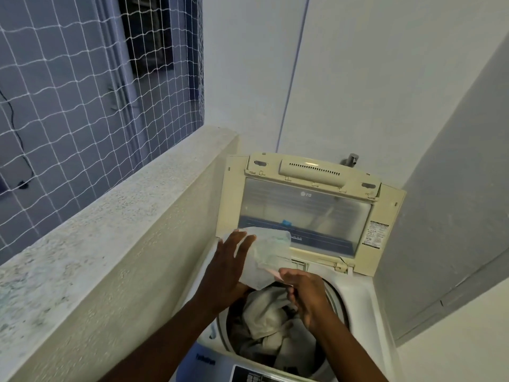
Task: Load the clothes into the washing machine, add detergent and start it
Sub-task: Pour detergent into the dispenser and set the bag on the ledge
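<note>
A top-loading washing machine [366, 307] stands with its cream lid [308, 205] raised upright. Its drum holds pale and grey clothes [270, 326]. Above the drum opening I hold a whitish plastic pouch [271, 255], tilted toward the drum. My left hand [231, 268] presses flat against the pouch's left side with the fingers spread. My right hand [305, 293] pinches the pouch's lower right corner, where a pink edge shows. What the pouch contains cannot be told.
A speckled concrete parapet [115, 230] runs along the left, with white netting [82, 92] above it. White walls close in behind and to the right. A tap [351, 159] sticks out behind the lid. The machine's control panel [253, 374] sits at the bottom edge.
</note>
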